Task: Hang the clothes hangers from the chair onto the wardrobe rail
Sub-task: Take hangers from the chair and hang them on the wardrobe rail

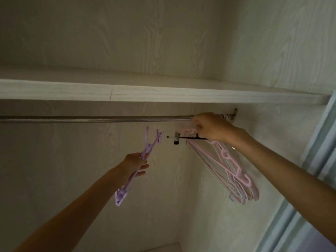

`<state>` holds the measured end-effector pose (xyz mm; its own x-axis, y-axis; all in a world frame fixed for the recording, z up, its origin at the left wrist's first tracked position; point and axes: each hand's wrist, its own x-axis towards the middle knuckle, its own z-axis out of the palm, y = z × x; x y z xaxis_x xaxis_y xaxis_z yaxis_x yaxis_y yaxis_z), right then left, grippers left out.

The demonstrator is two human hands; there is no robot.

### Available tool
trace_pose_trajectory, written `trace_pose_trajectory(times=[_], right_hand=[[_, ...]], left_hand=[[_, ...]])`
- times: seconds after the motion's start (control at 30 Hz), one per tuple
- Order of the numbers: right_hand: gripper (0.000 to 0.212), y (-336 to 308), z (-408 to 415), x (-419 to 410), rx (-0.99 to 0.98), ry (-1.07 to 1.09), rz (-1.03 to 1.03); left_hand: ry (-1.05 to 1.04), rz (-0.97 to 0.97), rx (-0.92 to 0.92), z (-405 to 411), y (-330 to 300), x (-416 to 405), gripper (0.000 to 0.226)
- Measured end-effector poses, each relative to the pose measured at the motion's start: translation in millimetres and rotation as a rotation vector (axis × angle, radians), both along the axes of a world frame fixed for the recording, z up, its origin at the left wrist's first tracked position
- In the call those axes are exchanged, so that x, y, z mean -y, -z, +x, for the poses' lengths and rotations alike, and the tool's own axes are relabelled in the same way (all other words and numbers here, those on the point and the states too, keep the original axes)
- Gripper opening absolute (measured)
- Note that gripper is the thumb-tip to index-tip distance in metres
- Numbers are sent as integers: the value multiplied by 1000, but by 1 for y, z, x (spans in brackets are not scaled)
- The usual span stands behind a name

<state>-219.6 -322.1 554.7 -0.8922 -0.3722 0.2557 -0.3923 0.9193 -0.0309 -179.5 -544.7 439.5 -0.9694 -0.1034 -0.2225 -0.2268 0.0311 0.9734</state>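
A metal wardrobe rail runs across under a white shelf. At its right end hang several pink and pale hangers, bunched together. My right hand is up at the rail there, fingers curled round the hook of a pink hanger. A black clip hanger juts out just below that hand. Lower and to the left, my left hand grips purple hangers that point up toward the rail, well below it.
The white shelf sits just above the rail. The wardrobe's back wall and right side wall close in the space. A pale blue sliding door frame stands at the right edge.
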Motion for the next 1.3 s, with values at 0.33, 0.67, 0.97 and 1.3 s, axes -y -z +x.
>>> trace_pose_trajectory(times=[0.33,0.67,0.97,1.3], right_hand=[[57,29,-80,-5,-26,-7,18],[28,-6,-46,-42,-79,57,-196],[24,19,-21,-76,386,388,-48],[36,21,13,-70,103,210,-137]], left_hand=[[10,18,26,-12,0,-13,42],[49,46,47,-17,-2,-8,40],[89,127,108,-31,10,-35,40],[127,104,113,-38,17,-59,35]])
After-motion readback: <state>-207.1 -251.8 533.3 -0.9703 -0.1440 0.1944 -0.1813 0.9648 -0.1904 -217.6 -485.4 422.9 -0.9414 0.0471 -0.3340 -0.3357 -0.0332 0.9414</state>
